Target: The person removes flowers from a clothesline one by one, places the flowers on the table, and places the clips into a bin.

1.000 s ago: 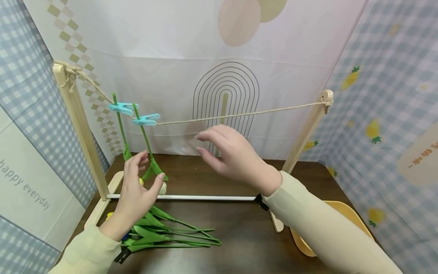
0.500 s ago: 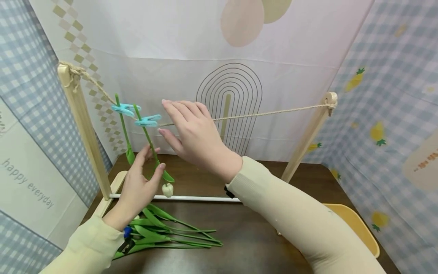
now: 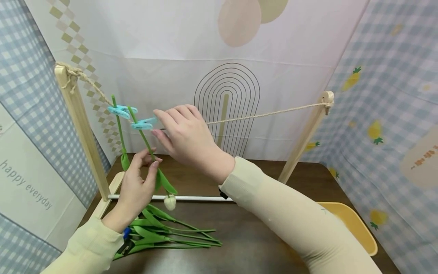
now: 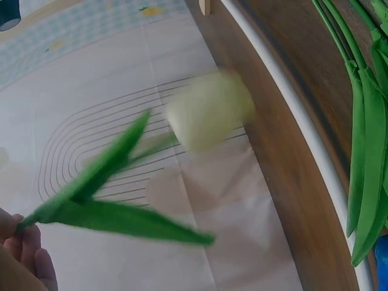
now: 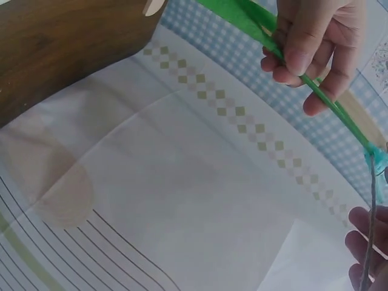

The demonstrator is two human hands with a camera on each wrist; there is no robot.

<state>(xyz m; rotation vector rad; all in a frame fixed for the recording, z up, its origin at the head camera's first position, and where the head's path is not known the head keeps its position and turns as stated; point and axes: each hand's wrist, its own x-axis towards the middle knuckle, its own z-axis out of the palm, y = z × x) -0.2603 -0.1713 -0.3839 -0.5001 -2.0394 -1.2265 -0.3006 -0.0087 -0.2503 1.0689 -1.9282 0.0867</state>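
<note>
My left hand (image 3: 138,186) pinches the green stem of a white artificial tulip (image 3: 170,202), whose flower hangs head down; in the left wrist view the bloom (image 4: 209,112) is blurred. A light blue clothespin (image 3: 142,124) sits on the rope at the upper part of that stem. At its handle end, my right hand (image 3: 191,139) has thumb and index finger on either side, pinching it. In the right wrist view the fingers (image 5: 364,242) are partly cut off beside the clothespin (image 5: 377,159). Left of it, another blue clothespin (image 3: 120,110) holds a second green stem (image 3: 120,133).
The rope (image 3: 267,115) runs between two wooden posts (image 3: 82,137), with a white rod (image 3: 205,198) low between them. Several tulips (image 3: 161,232) lie on the dark table at front left. A yellow tray (image 3: 359,228) stands at the right, partly behind the right sleeve.
My right hand has moved left along the rope to the second clothespin. My left hand has taken hold of the white tulip's stem, and the flower hangs lower and slightly further right.
</note>
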